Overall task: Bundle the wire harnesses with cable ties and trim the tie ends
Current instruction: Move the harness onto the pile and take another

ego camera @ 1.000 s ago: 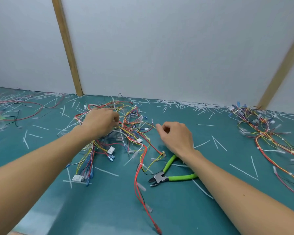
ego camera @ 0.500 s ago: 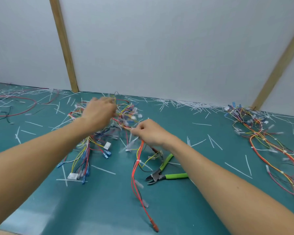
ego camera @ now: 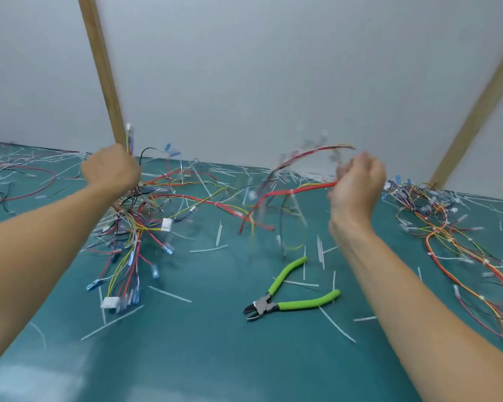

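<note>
My left hand (ego camera: 111, 168) is raised above the green mat and grips a tangled wire harness (ego camera: 134, 227) of red, yellow, blue and black wires with white connectors hanging below it. My right hand (ego camera: 356, 184) is lifted at the right and holds a red wire bundle (ego camera: 299, 191) that stretches leftward toward the tangle; its loose ends are blurred in the air. Green-handled flush cutters (ego camera: 291, 303) lie on the mat between my forearms, untouched.
Trimmed white tie ends (ego camera: 169, 293) are scattered across the green mat (ego camera: 201, 358). Another pile of harnesses (ego camera: 447, 227) lies at the right, and red wires (ego camera: 21, 181) at the far left. A white wall with wooden posts (ego camera: 103, 71) stands behind.
Both hands rose off the mat and moved apart, the right hand swinging far right with the red wires. The harness was pulled up and stretched out between them.
</note>
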